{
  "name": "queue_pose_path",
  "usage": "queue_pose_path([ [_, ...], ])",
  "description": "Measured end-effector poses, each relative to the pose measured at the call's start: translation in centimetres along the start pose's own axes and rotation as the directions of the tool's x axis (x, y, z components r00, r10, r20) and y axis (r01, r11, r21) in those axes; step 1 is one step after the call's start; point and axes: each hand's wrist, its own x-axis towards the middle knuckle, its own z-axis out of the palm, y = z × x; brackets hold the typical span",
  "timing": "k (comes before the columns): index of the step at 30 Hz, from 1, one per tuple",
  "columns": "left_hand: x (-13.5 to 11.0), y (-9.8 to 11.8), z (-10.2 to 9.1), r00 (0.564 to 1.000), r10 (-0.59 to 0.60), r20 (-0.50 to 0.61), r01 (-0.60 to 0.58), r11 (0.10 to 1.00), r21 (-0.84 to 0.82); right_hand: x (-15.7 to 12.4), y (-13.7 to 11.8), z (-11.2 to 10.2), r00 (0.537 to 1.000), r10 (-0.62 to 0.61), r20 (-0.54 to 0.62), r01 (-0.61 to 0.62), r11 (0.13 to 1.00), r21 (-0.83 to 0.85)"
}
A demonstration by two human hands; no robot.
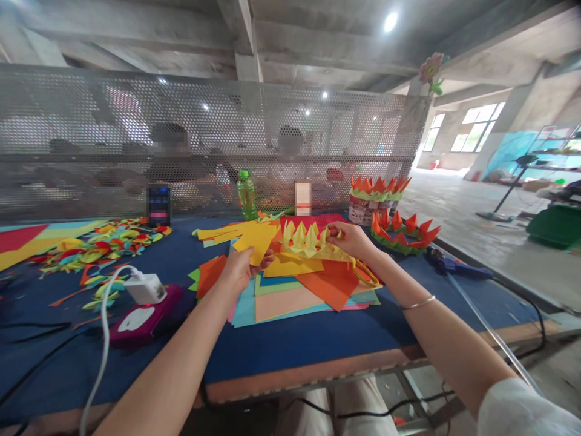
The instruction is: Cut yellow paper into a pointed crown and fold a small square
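My left hand (240, 269) is closed on a sheet of yellow paper (256, 241), which it holds tilted above the table. My right hand (351, 237) pinches the right end of a pale yellow paper crown (308, 240) with folded points; its exact fingertip contact is partly hidden. Beneath both hands lie more yellow sheets (295, 264) and an orange sheet (333, 289), on top of a stack of coloured paper (281, 306). To the right of my right hand stands an orange and green paper crown (403, 236).
Coloured paper scraps (100, 242) lie left, behind a purple power strip (145, 318) with a white charger (146, 287). A green bottle (246, 195) stands at the back before a perforated metal screen (218, 133). A glue gun (458, 265) lies right, near the table edge.
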Motion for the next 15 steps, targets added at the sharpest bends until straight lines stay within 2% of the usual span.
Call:
queue_pose_path([
  [10,-0.3,0.1,0.0,1.0,0.0,0.013,0.0,1.0,0.01,-0.8,-2.3,1.5,0.994,-0.11,0.027,0.11,0.994,0.0],
  [13,-0.5,0.1,0.1,1.0,-0.001,0.009,0.001,1.0,0.027,-1.0,-3.1,1.3,0.988,-0.15,0.026,0.15,0.989,0.006],
  [15,-0.4,0.2,0.1,1.0,0.0,0.006,0.0,0.999,0.033,-1.0,-3.4,0.8,0.984,-0.18,-0.014,0.18,0.983,0.014],
])
